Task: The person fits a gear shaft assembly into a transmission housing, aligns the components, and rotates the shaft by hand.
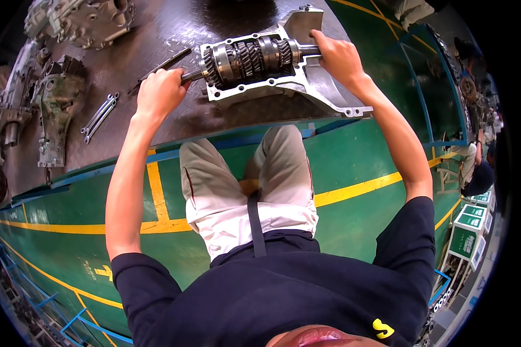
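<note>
A gear shaft (246, 59) with several dark helical gears lies lengthwise in the open half of a silver gearbox housing (243, 90) on the metal table. My left hand (159, 91) is closed round the thin shaft end that sticks out at the left. At the right, my right hand (337, 56) grips the opposite shaft end, close to the housing's flared bell part (324, 89). Both arms reach forward, one to each side of the housing. The undersides of the gears are hidden inside the casing.
Several wrenches (100, 117) and a dark rod (167, 65) lie left of the housing on the table (173, 124). More gearbox castings (58, 107) stand along the left, another casting (90, 22) at the back left. A blue-framed rack (425, 87) and another person (479, 170) are at the right.
</note>
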